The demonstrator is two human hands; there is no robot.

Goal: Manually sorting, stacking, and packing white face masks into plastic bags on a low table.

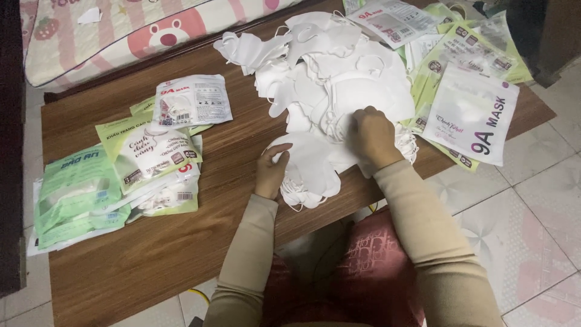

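Tiled floor surrounds a low wooden table, with a patterned mattress along its far edge. Largest item on the table: a heap of loose white masks spread across the centre. Right of it lie flat packets in green and white; at the left edge sits a second stack of packed masks, well apart from the heap. Left hand holds a small stack of white masks at the near table edge — fingers closed on its side. Right hand rests on the heap's near side, fingers curled into the masks — what they pinch cannot be told.
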